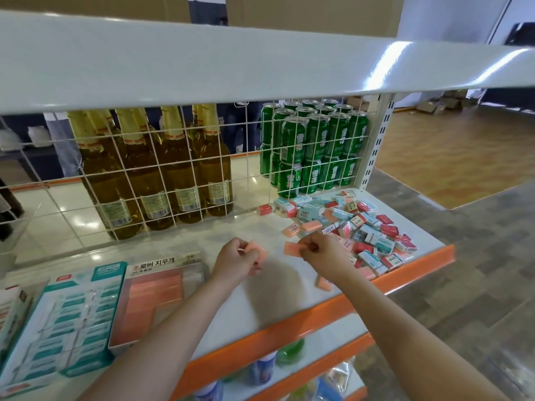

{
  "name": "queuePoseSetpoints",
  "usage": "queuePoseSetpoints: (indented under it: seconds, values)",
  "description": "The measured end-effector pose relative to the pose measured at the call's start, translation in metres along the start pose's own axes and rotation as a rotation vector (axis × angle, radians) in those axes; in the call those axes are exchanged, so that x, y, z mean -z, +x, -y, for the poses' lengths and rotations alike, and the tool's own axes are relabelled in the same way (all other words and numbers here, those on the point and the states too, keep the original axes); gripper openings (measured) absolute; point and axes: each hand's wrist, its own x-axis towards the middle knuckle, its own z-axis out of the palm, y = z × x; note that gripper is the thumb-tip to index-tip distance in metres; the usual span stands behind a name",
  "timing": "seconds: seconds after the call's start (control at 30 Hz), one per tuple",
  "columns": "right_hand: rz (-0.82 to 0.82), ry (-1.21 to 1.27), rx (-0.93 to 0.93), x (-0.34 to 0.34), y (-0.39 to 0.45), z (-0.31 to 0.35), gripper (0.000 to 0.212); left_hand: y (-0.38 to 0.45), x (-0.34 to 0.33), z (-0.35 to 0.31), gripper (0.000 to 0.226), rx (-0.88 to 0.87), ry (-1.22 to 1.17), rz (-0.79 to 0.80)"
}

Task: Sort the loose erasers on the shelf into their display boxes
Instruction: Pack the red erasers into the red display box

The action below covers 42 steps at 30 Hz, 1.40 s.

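My left hand (236, 260) holds a pink eraser (256, 249) with curled fingers above the white shelf (260, 293). A little to its right, my right hand (320, 253) pinches another pink eraser (292, 248). A heap of loose erasers (356, 227) in pink, teal and red wrappers lies on the right part of the shelf. One pink eraser (324, 283) lies alone near the front edge, under my right wrist. At the left stand the display boxes: a pink eraser box (150, 299) partly filled, and a teal eraser box (69, 319) with rows of teal erasers.
Behind a white wire grid (185, 180) stand glass bottles (162, 172) and green cans (315, 146). An upper shelf (231, 70) overhangs the work area. The shelf's orange front strip (318, 316) marks its edge, with lower shelves of goods beneath.
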Motion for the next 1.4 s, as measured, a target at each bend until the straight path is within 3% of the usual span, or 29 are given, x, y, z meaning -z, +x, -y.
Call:
queuePoseSetpoints:
  seconds: [0.13,0.3,0.43,0.53,0.63,1.17,1.4]
  values:
    - [0.0,-0.004,0.018,-0.003,-0.002,0.002,0.024,-0.002,0.004,0.005,0.005,-0.077,0.144,0.033]
    - [0.006,0.013,0.017,-0.005,-0.001,0.002,0.029,-0.004,0.011,0.009,0.012,-0.123,0.24,0.054]
    - [0.031,0.053,0.02,-0.005,-0.001,0.004,0.03,-0.004,0.017,0.011,0.017,-0.1,0.148,0.067]
    - [0.045,0.062,0.043,-0.007,-0.001,0.007,0.031,-0.004,0.023,0.011,0.008,-0.08,0.084,0.098]
    - [0.061,0.07,0.042,-0.011,-0.001,0.011,0.031,-0.004,0.03,0.011,0.017,-0.1,0.117,0.095]
    - [0.07,0.196,0.102,-0.05,0.001,0.073,0.019,-0.018,0.112,-0.008,0.026,-0.183,0.484,-0.143]
    - [0.128,0.113,0.134,-0.093,0.001,0.111,0.022,-0.036,0.159,0.011,0.024,-0.088,0.611,-0.272]
